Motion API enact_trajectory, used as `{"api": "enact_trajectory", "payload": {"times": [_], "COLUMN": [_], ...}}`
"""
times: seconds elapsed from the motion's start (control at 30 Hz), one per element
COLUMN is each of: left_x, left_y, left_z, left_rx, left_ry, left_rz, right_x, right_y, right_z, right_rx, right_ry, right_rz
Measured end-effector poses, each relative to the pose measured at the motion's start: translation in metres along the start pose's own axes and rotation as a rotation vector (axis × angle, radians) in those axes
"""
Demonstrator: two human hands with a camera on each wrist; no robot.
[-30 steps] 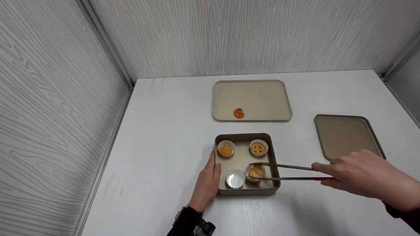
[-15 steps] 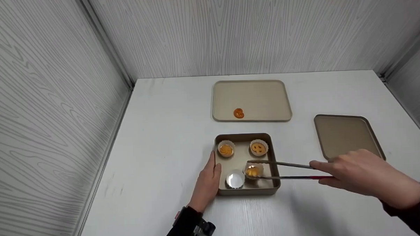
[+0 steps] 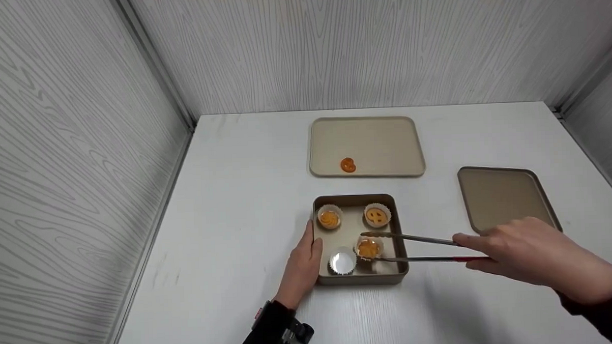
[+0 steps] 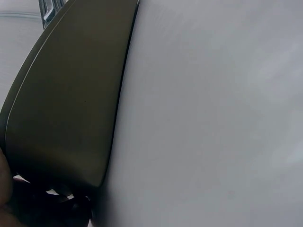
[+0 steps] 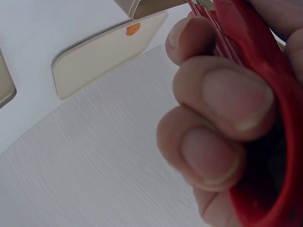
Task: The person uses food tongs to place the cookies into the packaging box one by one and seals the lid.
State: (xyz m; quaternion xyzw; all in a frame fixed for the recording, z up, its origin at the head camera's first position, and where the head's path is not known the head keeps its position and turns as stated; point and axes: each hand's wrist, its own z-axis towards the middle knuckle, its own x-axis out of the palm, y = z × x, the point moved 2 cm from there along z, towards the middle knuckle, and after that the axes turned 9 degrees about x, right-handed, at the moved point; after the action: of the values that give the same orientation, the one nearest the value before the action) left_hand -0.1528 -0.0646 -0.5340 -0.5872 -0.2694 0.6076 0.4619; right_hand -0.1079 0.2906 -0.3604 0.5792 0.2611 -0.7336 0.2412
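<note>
Right hand (image 3: 530, 253) has its fingers curled round the red-handled tongs (image 3: 426, 259), tips spread either side of a cookie (image 3: 368, 248), well out past those fingers. Left hand (image 3: 300, 266): straight forefinger, thumb apart, touching the tin (image 3: 360, 280) beside it.

showing the dark olive side of a box (image 4: 71, 104) at left, beside the pale tabletop (image 4: 203, 118). catching cropped fingers (image 4: 4, 182) and a dark, unclear shape (image 4: 47, 205) lower left, a shiny ribbed edge (image 4: 49, 10) top left.
</note>
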Motion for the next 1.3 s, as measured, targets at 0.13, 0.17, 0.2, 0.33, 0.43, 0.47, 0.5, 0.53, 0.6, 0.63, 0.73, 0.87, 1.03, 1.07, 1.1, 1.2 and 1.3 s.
{"api": "enact_trajectory", "payload": {"times": [0.13, 0.17, 0.2, 0.33, 0.43, 0.47, 0.5, 0.53, 0.6, 0.63, 0.73, 0.87, 1.03, 1.07, 1.1, 1.2, 1.3], "left_x": [-0.0003, -0.0004, -0.0004, -0.0005, -0.0004, -0.0003, -0.0002, -0.0001, -0.0002, -0.0003, -0.0001, 0.0000, -0.0003, -0.0003, -0.0003, -0.0004, 0.0000], "left_y": [-0.0008, -0.0010, -0.0013, -0.0019, -0.0015, -0.0014, -0.0012, -0.0010, -0.0009, -0.0011, -0.0005, -0.0005, -0.0014, -0.0016, -0.0015, -0.0012, -0.0005], "left_z": [0.0000, -0.0001, -0.0003, -0.0008, -0.0006, -0.0006, -0.0006, -0.0006, -0.0007, -0.0008, -0.0006, -0.0003, -0.0001, -0.0002, -0.0003, -0.0007, -0.0006], "left_rx": [0.000, -0.001, -0.003, -0.007, -0.011, -0.012, -0.012, -0.011, -0.011, -0.012, -0.008, -0.013, -0.020, -0.019, -0.019, -0.011, -0.008], "left_ry": [0.001, 0.002, 0.004, 0.005, 0.005, 0.006, 0.006, 0.006, 0.006, 0.005, 0.002, 0.006, 0.009, 0.009, 0.008, 0.004, 0.002], "left_rz": [0.001, 0.001, 0.000, 0.002, 0.001, 0.001, 0.001, 0.000, -0.001, -0.002, -0.002, -0.006, -0.007, -0.006, -0.007, -0.002, 0.000], "right_x": [-0.0012, -0.0016, -0.0019, -0.0029, -0.0035, -0.0036, -0.0037, -0.0039, -0.0040, -0.0039, -0.0039, -0.0035, -0.0039, -0.0039, -0.0039, -0.0032, -0.0022], "right_y": [-0.0007, -0.0010, -0.0014, -0.0029, -0.0036, -0.0039, -0.0041, -0.0041, -0.0044, -0.0046, -0.0049, -0.0060, -0.0069, -0.0069, -0.0071, -0.0080, -0.0093], "right_z": [-0.0006, -0.0008, -0.0010, -0.0023, -0.0032, -0.0034, -0.0037, -0.0039, -0.0042, -0.0044, -0.0045, -0.0059, -0.0073, -0.0074, -0.0073, -0.0066, -0.0054], "right_rx": [0.003, 0.002, 0.001, 0.004, 0.002, 0.002, 0.003, 0.005, 0.013, 0.019, 0.033, 0.051, 0.082, 0.089, 0.094, 0.111, 0.126], "right_ry": [0.000, -0.003, -0.006, -0.020, -0.041, -0.050, -0.060, -0.071, -0.092, -0.103, -0.135, -0.171, -0.215, -0.224, -0.233, -0.258, -0.284], "right_rz": [0.004, 0.009, 0.014, 0.035, 0.053, 0.054, 0.057, 0.064, 0.064, 0.060, 0.059, 0.059, 0.061, 0.058, 0.055, 0.049, 0.048]}}
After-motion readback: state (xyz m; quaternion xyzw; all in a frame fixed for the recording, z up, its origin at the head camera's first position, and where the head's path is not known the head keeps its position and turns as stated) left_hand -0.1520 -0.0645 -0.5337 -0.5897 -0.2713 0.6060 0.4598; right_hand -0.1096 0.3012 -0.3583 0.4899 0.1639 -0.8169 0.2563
